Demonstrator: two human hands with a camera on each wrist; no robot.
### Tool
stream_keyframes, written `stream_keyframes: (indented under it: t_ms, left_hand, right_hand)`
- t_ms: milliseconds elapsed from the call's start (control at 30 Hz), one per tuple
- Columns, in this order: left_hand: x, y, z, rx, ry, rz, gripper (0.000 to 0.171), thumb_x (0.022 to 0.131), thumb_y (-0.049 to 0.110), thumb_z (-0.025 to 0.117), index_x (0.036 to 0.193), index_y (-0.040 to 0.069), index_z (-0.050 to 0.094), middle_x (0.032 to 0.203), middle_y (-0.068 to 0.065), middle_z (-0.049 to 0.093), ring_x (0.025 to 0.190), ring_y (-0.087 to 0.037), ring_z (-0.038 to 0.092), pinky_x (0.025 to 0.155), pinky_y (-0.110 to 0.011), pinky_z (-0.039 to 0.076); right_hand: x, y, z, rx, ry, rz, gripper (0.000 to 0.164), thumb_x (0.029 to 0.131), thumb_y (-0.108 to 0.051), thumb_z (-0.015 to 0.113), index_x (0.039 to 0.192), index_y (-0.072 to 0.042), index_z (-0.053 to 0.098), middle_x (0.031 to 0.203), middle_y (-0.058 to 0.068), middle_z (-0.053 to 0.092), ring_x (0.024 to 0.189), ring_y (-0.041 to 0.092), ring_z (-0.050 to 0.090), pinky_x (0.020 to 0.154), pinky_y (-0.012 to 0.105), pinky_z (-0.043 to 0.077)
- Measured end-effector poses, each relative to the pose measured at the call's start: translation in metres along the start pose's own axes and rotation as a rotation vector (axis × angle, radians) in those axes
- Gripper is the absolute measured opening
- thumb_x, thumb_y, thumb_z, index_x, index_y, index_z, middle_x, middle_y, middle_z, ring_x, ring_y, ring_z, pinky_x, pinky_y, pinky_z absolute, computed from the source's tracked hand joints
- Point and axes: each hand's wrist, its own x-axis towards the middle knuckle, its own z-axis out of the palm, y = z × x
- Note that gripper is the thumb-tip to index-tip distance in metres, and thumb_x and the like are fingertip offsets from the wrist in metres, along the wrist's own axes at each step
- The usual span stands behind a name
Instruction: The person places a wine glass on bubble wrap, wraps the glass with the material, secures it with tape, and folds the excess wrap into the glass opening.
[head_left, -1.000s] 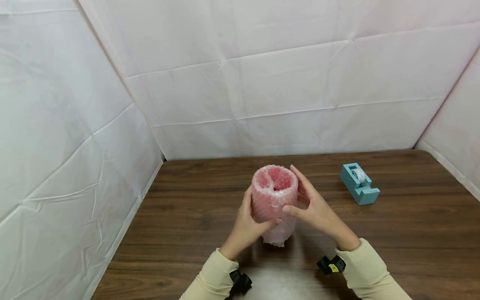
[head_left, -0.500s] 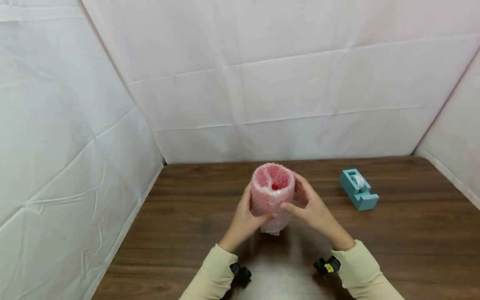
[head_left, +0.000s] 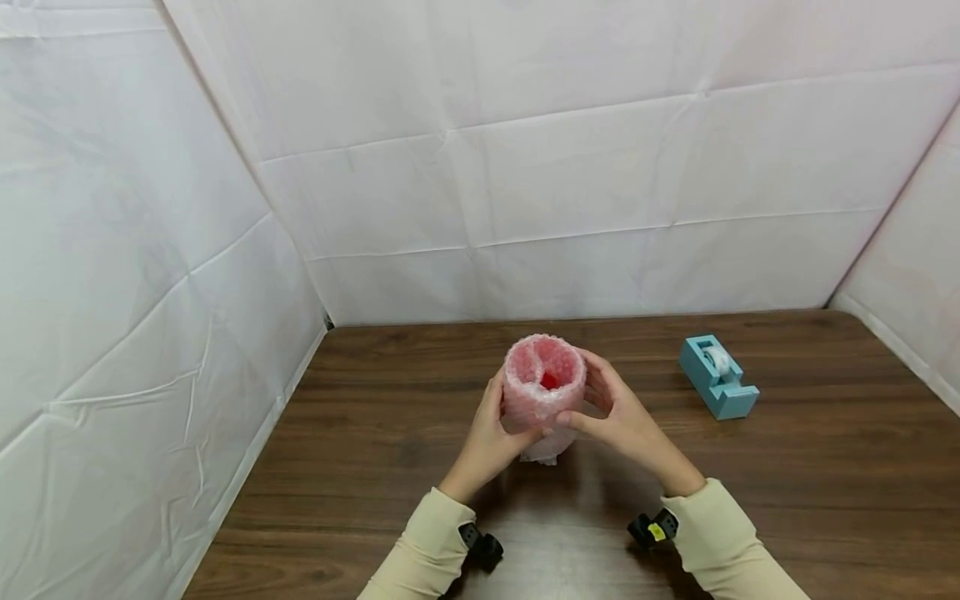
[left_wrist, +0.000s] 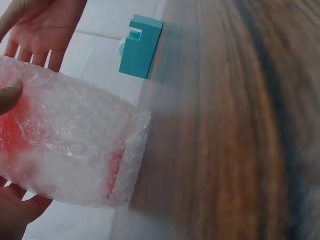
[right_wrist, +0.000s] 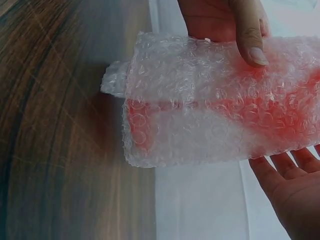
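A red object, its kind hidden, is rolled up in bubble wrap (head_left: pixel 543 404) and stands nearly upright over the middle of the table. Through the open top, in the head view, a small bright red patch shows deep inside. My left hand (head_left: pixel 487 442) holds the roll's left side, with the thumb across the front. From the right, my right hand (head_left: pixel 626 417) grips it, thumb in front and fingers behind. In the right wrist view a loose flap (right_wrist: pixel 115 80) of the wrap sticks out at the bottom. Whether the bottom touches the table cannot be told.
A blue tape dispenser (head_left: pixel 718 379) with a clear roll stands on the brown wooden table (head_left: pixel 375 500), to the right and further back. White cloth walls (head_left: pixel 480 192) rise behind and at both sides. A black camera sits on each wrist.
The wrapped roll has tipped slightly, so more red shows inside its top. Its bottom has risen a little in the head view, and both hands keep hold of it.
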Motion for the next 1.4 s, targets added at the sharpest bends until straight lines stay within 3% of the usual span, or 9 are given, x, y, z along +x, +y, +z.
stream_keyframes:
  t_ms: [133,333,400,500,567,800,933,1100,1400]
  left_hand:
    - [0.001,-0.001,0.000,0.021,-0.004,0.014,0.089,0.079,-0.001,0.075,0.151,0.002,0.022,0.147,-0.021,0.037,0.136,-0.033,0.038,0.109,-0.050,0.035]
    - [0.005,0.002,0.000,0.044,0.006,0.022,0.091,0.080,-0.003,0.073,0.152,0.003,0.017,0.150,-0.022,0.033,0.138,-0.034,0.035,0.111,-0.051,0.032]
    - [0.006,0.001,0.001,0.058,0.011,0.016,0.091,0.081,-0.003,0.072,0.152,0.003,0.017,0.149,-0.023,0.034,0.137,-0.036,0.035,0.111,-0.051,0.032]
    - [0.010,-0.004,0.002,0.060,0.021,0.001,0.090,0.081,-0.003,0.073,0.152,0.003,0.019,0.148,-0.023,0.035,0.136,-0.037,0.036,0.112,-0.052,0.031]
    - [0.014,-0.017,0.003,0.072,0.035,0.018,0.089,0.082,0.001,0.073,0.152,0.006,0.020,0.149,-0.020,0.035,0.137,-0.034,0.036,0.112,-0.051,0.032]
    - [0.029,-0.034,0.000,0.049,0.041,-0.003,0.090,0.081,-0.002,0.072,0.152,0.003,0.018,0.153,-0.020,0.031,0.140,-0.035,0.033,0.112,-0.052,0.029]
    - [0.038,-0.055,-0.002,0.076,0.047,0.012,0.093,0.081,0.004,0.074,0.154,0.011,0.017,0.154,-0.014,0.032,0.140,-0.030,0.035,0.112,-0.050,0.032]
    - [0.043,-0.059,-0.007,0.132,0.047,-0.039,0.094,0.083,0.010,0.074,0.155,0.019,0.014,0.155,-0.011,0.032,0.140,-0.028,0.036,0.112,-0.048,0.032]
    - [0.051,-0.059,-0.014,0.209,0.000,-0.100,0.094,0.087,0.016,0.071,0.156,0.020,0.006,0.157,-0.010,0.027,0.141,-0.028,0.033,0.113,-0.047,0.032]
  right_hand:
    - [0.001,0.003,0.001,-0.016,0.003,0.018,0.077,0.084,-0.007,0.072,0.147,-0.018,0.029,0.148,0.007,0.041,0.131,0.009,0.044,0.102,0.020,0.039]
    - [0.003,0.006,0.004,-0.012,0.022,0.054,0.077,0.086,-0.010,0.071,0.148,-0.018,0.027,0.150,0.008,0.038,0.135,0.029,0.040,0.107,0.053,0.035]
    - [0.005,0.007,0.004,0.000,0.032,0.074,0.077,0.086,-0.012,0.071,0.149,-0.018,0.026,0.151,0.009,0.037,0.136,0.032,0.038,0.107,0.058,0.034]
    - [0.008,0.010,0.005,0.014,0.041,0.097,0.078,0.087,-0.013,0.071,0.149,-0.017,0.024,0.152,0.010,0.035,0.137,0.034,0.037,0.107,0.058,0.033]
    - [0.011,0.012,0.005,0.028,0.041,0.110,0.078,0.088,-0.014,0.070,0.150,-0.017,0.023,0.152,0.010,0.034,0.138,0.034,0.036,0.108,0.058,0.033]
    - [0.024,0.018,0.005,0.021,0.029,0.128,0.078,0.091,-0.019,0.067,0.152,-0.017,0.018,0.154,0.010,0.030,0.141,0.035,0.030,0.109,0.059,0.030]
    - [0.032,0.020,0.005,-0.008,0.027,0.122,0.078,0.092,-0.020,0.066,0.152,-0.017,0.018,0.154,0.011,0.030,0.140,0.036,0.031,0.108,0.060,0.031]
    - [0.041,0.023,0.007,-0.034,0.026,0.137,0.079,0.092,-0.024,0.065,0.153,-0.016,0.016,0.155,0.012,0.028,0.142,0.035,0.028,0.111,0.059,0.027]
    - [0.048,0.026,0.011,-0.114,0.024,0.160,0.080,0.096,-0.026,0.059,0.156,-0.020,0.007,0.159,0.015,0.020,0.141,0.040,0.028,0.110,0.060,0.027]
